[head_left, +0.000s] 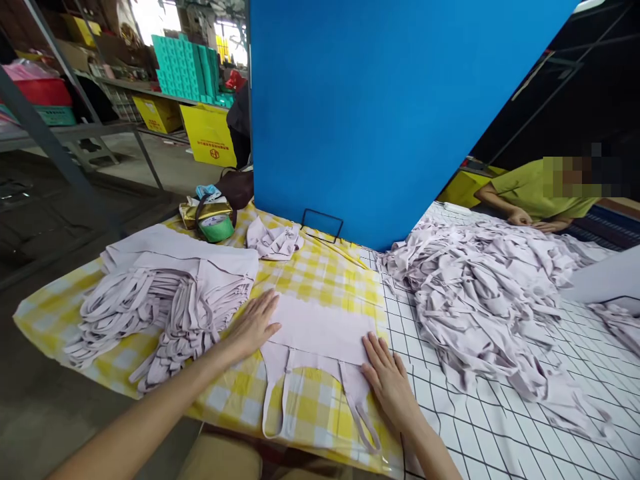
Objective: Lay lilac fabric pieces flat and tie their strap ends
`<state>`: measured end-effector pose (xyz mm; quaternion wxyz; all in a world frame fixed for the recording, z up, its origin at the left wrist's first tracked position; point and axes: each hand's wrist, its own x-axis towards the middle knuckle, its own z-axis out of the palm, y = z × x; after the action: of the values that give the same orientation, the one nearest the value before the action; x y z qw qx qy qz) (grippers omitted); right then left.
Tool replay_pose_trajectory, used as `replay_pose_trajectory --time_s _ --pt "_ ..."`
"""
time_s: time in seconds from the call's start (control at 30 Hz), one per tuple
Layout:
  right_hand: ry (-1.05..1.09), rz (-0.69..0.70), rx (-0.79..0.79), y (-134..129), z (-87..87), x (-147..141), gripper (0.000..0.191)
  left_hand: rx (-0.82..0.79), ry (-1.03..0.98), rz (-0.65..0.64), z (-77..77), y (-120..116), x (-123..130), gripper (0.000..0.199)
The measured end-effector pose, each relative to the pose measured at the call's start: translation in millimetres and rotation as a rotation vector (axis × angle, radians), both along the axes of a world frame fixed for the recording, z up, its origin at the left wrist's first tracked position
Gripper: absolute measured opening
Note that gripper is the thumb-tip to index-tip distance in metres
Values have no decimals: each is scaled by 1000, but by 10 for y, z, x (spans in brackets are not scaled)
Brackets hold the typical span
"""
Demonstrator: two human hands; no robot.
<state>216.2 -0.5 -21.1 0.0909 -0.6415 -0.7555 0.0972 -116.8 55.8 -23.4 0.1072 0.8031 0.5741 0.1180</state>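
Observation:
A pale lilac camisole top [320,327] lies flat on the yellow checked tablecloth [320,413], its two looped straps pointing toward me. My left hand [254,325] rests on its left edge, fingers stretched out. On the right edge my right hand [389,373] lies flat with its fingers extended. Neither hand grips the cloth. Left of my left hand is a thick stack of matching tops [180,257], their straps hanging in a bunch toward the near side.
A large blue board [370,120] stands behind, with a black wire stand [323,225] before it. At right, a heap of lilac garments [480,287] covers part of the white grid cloth [450,427]. A co-worker [530,190] sits beyond. Green tape [217,228] lies at back left.

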Motion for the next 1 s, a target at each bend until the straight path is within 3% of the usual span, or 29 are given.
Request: replay_pose_trajectory --time_s 0.1,0.17,0.27,0.33,0.47,0.53,0.67,0.8,0.9,1.0 --pt "131 -241 50 144 149 26 43 60 -5 191 110 35 114 45" --pt "159 -393 41 317 224 -6 37 2 23 330 222 88 216 36" --pt "162 -478 -2 592 264 -77 26 -179 2 507 367 221 314 36" --pt "182 -504 -37 731 256 -121 17 -253 -57 541 412 328 314 34" --pt "282 -493 -69 829 257 -182 22 -296 -180 455 392 475 221 13" --pt "358 -475 -52 806 302 -193 23 -301 -258 418 375 482 187 15" --pt "563 -390 -64 727 552 -166 23 -250 -476 312 455 430 180 18" --pt "786 -272 -59 663 1025 -101 34 -167 -692 223 795 429 146 19" --pt "995 -246 142 562 1394 -36 31 -9 -916 111 1164 397 38 27" --pt "1007 -172 325 388 1574 48 22 88 -1003 -35 1405 246 -119 30"
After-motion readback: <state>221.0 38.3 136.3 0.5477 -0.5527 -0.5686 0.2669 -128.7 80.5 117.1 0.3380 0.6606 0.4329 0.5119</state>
